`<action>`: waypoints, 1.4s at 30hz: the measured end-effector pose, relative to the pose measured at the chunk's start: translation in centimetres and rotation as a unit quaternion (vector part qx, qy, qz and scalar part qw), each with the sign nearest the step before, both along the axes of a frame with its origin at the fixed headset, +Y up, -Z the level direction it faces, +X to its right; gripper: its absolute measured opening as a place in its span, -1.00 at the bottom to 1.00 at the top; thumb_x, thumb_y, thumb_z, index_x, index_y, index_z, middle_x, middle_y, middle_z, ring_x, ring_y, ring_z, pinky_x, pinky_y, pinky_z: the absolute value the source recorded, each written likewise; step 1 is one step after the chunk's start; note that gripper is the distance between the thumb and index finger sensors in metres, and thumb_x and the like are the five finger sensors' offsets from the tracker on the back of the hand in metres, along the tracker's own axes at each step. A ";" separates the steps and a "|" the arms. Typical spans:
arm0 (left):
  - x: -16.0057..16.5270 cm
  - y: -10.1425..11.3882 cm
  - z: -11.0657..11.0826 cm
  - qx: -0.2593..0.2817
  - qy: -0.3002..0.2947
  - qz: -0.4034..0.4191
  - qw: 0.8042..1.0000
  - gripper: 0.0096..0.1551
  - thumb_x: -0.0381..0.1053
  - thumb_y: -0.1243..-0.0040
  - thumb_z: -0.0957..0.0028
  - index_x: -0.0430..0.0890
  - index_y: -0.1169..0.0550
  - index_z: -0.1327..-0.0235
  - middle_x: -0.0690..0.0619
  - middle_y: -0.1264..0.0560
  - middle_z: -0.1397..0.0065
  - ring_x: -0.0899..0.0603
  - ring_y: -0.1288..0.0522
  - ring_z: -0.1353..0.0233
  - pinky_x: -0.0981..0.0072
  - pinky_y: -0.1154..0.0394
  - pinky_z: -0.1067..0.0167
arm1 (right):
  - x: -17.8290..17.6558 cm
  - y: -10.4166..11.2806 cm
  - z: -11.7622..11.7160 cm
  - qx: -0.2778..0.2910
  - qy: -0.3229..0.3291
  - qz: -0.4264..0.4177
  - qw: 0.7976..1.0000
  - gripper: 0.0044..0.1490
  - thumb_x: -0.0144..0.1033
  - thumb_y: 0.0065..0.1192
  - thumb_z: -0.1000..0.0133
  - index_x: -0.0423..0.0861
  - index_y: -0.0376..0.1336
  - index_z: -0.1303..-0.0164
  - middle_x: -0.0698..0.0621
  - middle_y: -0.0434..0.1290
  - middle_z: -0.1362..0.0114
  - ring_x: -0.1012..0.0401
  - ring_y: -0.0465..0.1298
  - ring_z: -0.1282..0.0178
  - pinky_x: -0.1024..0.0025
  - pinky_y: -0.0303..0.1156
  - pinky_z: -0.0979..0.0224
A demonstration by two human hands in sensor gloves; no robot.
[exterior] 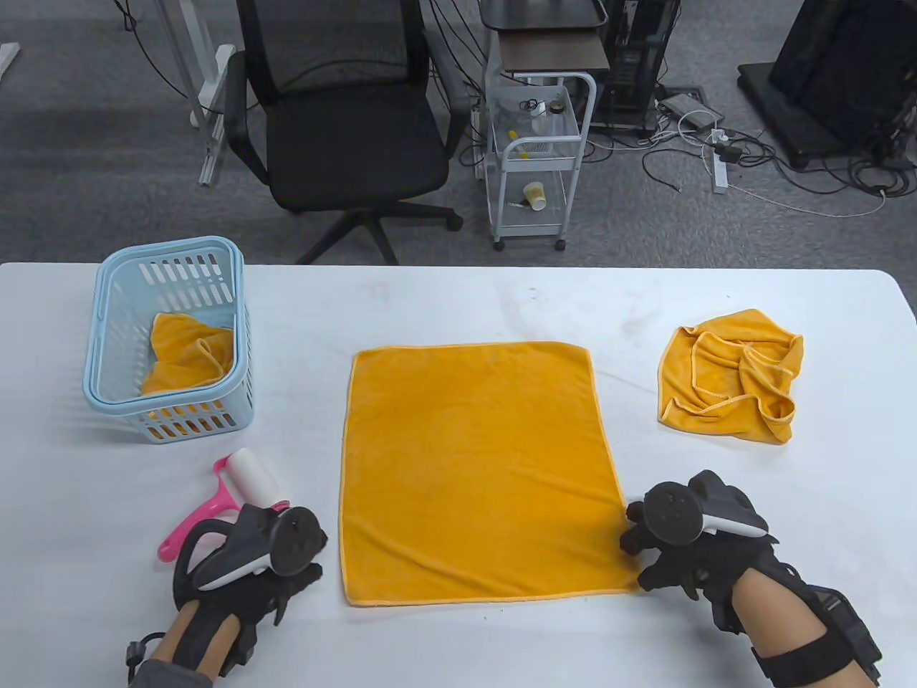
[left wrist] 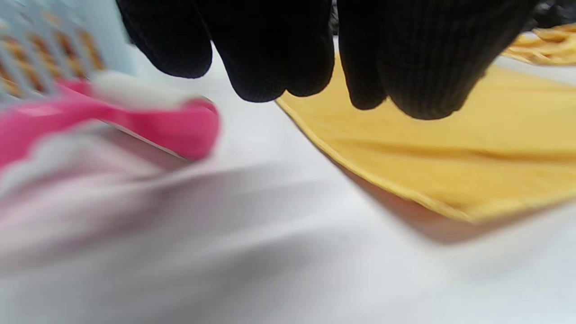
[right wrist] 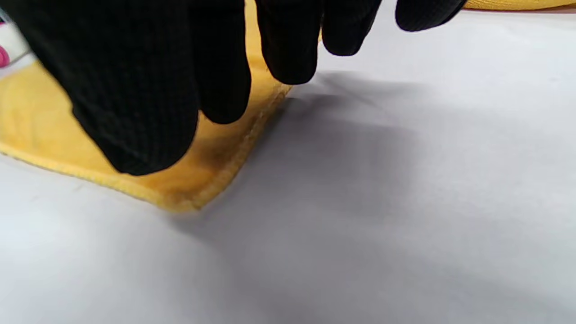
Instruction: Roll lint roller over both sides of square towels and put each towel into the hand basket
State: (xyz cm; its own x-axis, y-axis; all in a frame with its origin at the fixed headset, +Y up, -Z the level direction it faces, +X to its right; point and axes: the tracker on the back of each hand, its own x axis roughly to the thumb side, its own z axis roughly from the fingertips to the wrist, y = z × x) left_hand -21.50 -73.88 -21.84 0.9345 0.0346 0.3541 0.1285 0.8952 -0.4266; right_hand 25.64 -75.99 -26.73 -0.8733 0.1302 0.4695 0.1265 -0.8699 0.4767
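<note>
Table view: a flat orange towel (exterior: 476,469) is lying spread in the middle of the white table (exterior: 458,301).
Left hand (exterior: 251,566): it is hovering just beside the flat towel's near left corner, fingers loosely curled and holding nothing; in the left wrist view the fingertips (left wrist: 265,67) are hanging above the table, apart from the cloth.
Right hand (exterior: 688,534): it is sitting at the flat towel's near right corner, fingers relaxed and hanging, gripping nothing; whether they are touching the hem I cannot tell.
Lint roller (exterior: 229,494): it is lying on the table between the left hand and the basket, pink handle toward the near edge.
Hand basket (exterior: 172,337): it is standing at the far left, holding one orange towel (exterior: 190,355).
Crumpled towel (exterior: 734,376): it is lying bunched at the right, well apart from the flat towel.
</note>
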 end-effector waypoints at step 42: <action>-0.3 30.7 3.9 0.330 -0.029 0.121 0.936 -0.61 0.20 -0.28 -0.08 0.09 -0.63 -0.10 0.11 -0.51 -0.50 -0.21 -0.58 -0.44 -0.37 -0.37 -0.44 | 5.8 30.2 1.5 0.102 0.031 -0.423 0.900 -0.50 -0.02 0.61 -0.02 -0.10 0.54 -0.01 -0.19 0.27 -0.66 -0.27 0.09 -0.70 -0.44 0.09 -0.53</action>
